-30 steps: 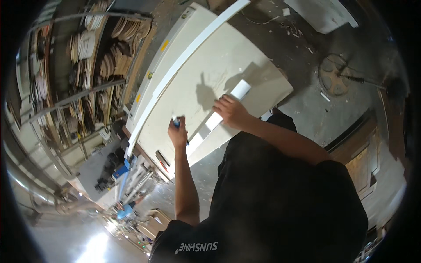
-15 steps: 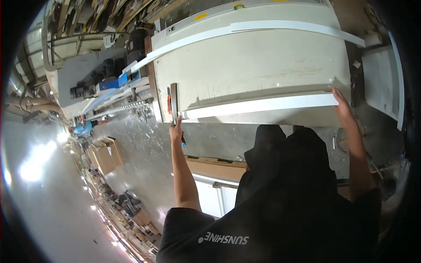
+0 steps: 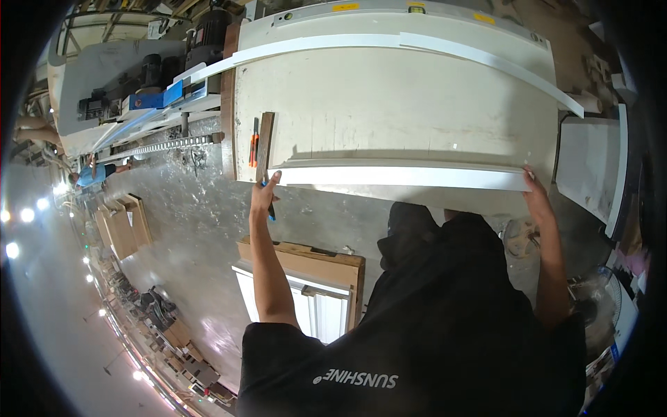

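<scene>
A long white strip with a folded edge lies along the near side of the pale worktable. My left hand closes on its left end, thumb on top. A slim dark tool with a bit of blue sticks out below that hand; its kind is unclear. My right hand grips the strip's right end, fingers over the corner. Just beyond my left hand lies a narrow brown wooden bar, its near end against the fingers. An orange-and-black utility knife rests left of the bar.
Two overlapping white strips cross the table's far part. A spirit level lies along the far edge. Machinery stands at left; white panels with cardboard sit below the near edge. Another person is far left.
My view has shifted, and the table sits a little differently in it. The strip now looks more level, its left end raised in the picture. Both hands keep hold of it.
</scene>
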`<action>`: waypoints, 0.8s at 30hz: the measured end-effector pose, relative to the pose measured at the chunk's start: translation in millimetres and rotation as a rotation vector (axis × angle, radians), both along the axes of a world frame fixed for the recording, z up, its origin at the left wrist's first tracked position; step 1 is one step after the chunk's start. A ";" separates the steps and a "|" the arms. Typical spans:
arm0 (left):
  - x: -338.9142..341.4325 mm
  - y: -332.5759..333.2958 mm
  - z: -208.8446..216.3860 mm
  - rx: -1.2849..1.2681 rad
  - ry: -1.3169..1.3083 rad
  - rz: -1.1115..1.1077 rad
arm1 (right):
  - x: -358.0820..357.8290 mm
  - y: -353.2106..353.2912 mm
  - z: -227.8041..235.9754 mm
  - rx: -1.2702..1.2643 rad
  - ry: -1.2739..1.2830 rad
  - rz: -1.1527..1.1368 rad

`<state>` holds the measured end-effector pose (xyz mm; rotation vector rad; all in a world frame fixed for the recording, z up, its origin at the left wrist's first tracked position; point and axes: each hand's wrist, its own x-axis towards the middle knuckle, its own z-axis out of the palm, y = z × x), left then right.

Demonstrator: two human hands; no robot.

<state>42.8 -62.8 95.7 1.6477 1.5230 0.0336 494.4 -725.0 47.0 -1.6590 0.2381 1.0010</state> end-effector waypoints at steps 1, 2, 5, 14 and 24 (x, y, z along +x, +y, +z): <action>0.2 2.9 -4.6 -0.105 -0.046 0.036 | -2.2 0.0 -3.1 0.030 0.061 -0.046; -0.5 5.8 -7.9 -0.209 -0.090 0.072 | -3.9 -0.3 -6.3 0.061 0.123 -0.092; -6.2 2.2 -7.6 -0.223 -0.053 0.039 | -6.9 -5.8 -13.8 0.107 0.103 -0.027; -40.3 50.9 -42.8 -0.588 -0.391 0.248 | 17.6 -27.0 -23.0 0.291 0.333 -0.294; -16.1 32.1 -66.4 -0.653 -0.329 0.202 | 1.6 -32.7 -36.3 0.301 0.395 -0.434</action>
